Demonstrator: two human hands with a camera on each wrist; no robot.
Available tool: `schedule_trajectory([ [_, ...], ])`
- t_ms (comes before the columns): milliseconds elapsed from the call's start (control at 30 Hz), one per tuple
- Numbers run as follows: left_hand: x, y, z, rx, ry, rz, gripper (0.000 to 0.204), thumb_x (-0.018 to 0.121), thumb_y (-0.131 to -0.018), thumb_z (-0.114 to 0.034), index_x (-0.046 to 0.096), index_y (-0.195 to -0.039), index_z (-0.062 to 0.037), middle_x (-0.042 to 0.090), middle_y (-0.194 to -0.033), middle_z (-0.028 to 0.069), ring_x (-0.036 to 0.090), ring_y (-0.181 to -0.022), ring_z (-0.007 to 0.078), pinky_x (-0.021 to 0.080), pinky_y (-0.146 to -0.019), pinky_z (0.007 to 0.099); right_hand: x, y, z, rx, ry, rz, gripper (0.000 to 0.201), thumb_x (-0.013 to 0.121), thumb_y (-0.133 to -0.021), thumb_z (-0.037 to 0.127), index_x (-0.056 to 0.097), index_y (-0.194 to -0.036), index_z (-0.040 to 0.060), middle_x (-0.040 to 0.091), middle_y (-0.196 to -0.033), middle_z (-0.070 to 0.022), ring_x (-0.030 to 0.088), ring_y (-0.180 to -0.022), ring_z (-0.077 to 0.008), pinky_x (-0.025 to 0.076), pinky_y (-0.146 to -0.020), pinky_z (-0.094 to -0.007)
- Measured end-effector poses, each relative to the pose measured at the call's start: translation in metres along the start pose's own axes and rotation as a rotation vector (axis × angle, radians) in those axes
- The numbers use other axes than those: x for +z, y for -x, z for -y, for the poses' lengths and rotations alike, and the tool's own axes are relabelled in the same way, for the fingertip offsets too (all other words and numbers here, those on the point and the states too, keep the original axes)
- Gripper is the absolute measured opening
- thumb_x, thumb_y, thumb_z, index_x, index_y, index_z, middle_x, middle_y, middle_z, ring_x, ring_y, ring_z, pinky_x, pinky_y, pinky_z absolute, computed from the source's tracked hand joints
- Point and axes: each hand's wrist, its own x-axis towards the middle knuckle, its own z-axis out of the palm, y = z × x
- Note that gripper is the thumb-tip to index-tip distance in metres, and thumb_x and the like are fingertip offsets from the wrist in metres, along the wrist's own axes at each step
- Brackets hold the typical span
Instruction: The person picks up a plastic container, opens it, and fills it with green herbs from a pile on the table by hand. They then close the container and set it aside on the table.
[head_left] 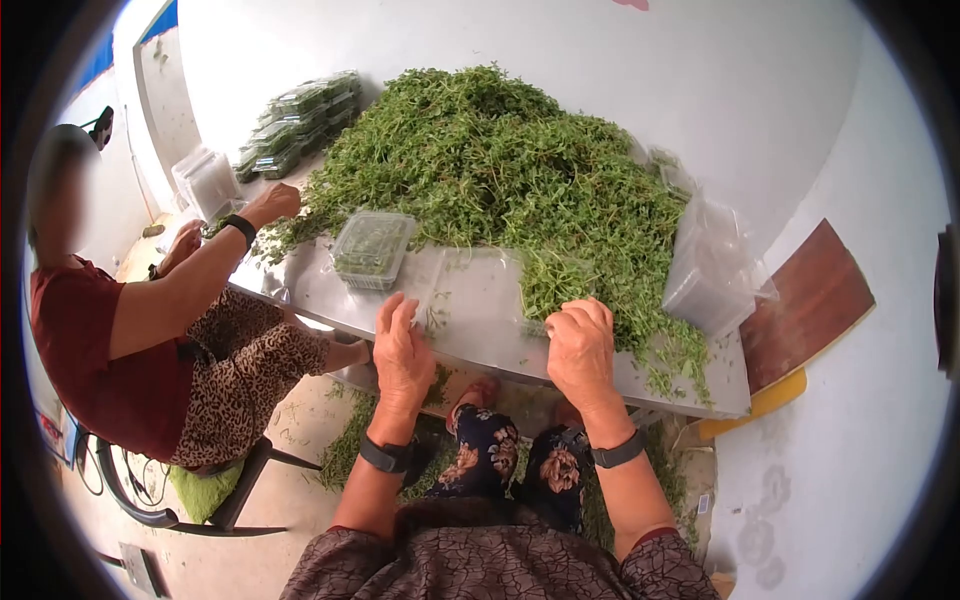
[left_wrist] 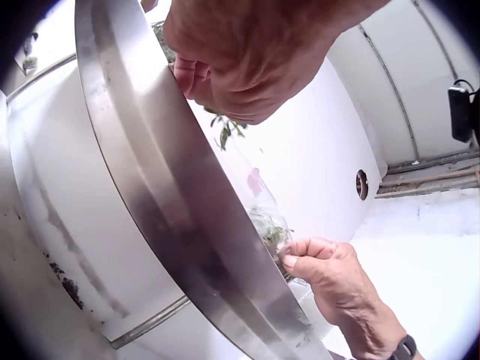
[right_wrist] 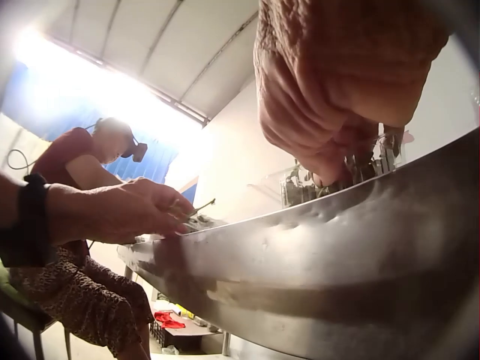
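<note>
Before me stands a clear open tray (head_left: 470, 285), with leafy sprigs (head_left: 553, 283) heaped at its right end. My left hand (head_left: 403, 355) is at its near left corner, fingers curled; in the right wrist view, this hand (right_wrist: 124, 212) pinches a thin green stem (right_wrist: 203, 206). My right hand (head_left: 582, 352) is curled at the tray's near right side. The left wrist view shows that hand (left_wrist: 334, 281) with thumb and forefinger pinched at some greens (left_wrist: 271, 231); its exact hold is partly hidden. A filled, lidded box (head_left: 372, 250) sits left of the tray.
A large heap of greens (head_left: 480, 150) covers the back of the metal table (head_left: 480, 350). Nested clear containers (head_left: 708, 270) stand at the right, filled boxes (head_left: 290, 130) are stacked at the back left. Another person (head_left: 110, 340) sits at the left, hands over the table.
</note>
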Motion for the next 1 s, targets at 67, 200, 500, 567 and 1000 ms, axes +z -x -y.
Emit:
schedule_trajectory([
  [67,-0.010,0.000,-0.001,0.042,-0.008,0.037,0.044,0.046,-0.075,0.016,0.056,-0.114,-0.0029,0.055,-0.115,0.0186,0.061,-0.100,0.0298,0.052,-0.081,0.0347,-0.009,0.003,-0.006,0.013,-0.017,-0.020,0.007,0.060,-0.070,-0.003,0.060,-0.076,0.0012,0.061,-0.081,-0.0120,0.056,-0.095,-0.0290,0.037,-0.097,-0.0463],
  [200,-0.022,-0.004,0.008,-0.018,0.151,0.392,0.052,0.049,-0.074,0.012,0.053,-0.123,-0.0062,0.049,-0.128,0.0198,0.053,-0.111,0.0386,0.048,-0.090,0.0411,-0.022,0.016,-0.019,0.091,-0.090,-0.001,0.015,0.056,-0.071,-0.007,0.062,-0.081,0.0028,0.065,-0.087,-0.0104,0.057,-0.101,-0.0275,0.037,-0.101,-0.0458],
  [500,-0.019,-0.015,-0.017,0.359,0.100,0.409,0.038,0.057,-0.069,0.009,0.063,-0.103,-0.0053,0.057,-0.119,0.0153,0.056,-0.102,0.0333,0.049,-0.084,0.0407,-0.026,0.023,-0.022,0.162,-0.117,-0.019,0.019,0.059,-0.074,-0.005,0.064,-0.090,0.0029,0.066,-0.095,-0.0088,0.056,-0.108,-0.0266,0.031,-0.106,-0.0462],
  [567,-0.024,-0.018,-0.022,0.412,0.096,0.397,0.032,0.058,-0.068,0.008,0.064,-0.097,-0.0054,0.059,-0.114,0.0131,0.057,-0.100,0.0319,0.048,-0.084,0.0402,-0.032,0.028,-0.021,0.167,-0.061,0.011,0.026,0.062,-0.073,-0.002,0.066,-0.098,0.0040,0.064,-0.108,-0.0097,0.051,-0.115,-0.0278,0.029,-0.108,-0.0475],
  [1000,-0.047,-0.015,-0.113,0.694,0.264,0.295,0.039,0.073,-0.066,-0.006,0.064,-0.103,-0.0127,0.059,-0.096,-0.0003,0.058,-0.095,0.0189,0.039,-0.095,0.0432,-0.061,0.048,0.026,0.028,-0.299,-0.028,0.014,0.066,-0.079,0.012,0.067,-0.093,0.0073,0.066,-0.111,-0.0057,0.053,-0.116,-0.0284,0.032,-0.105,-0.0476],
])
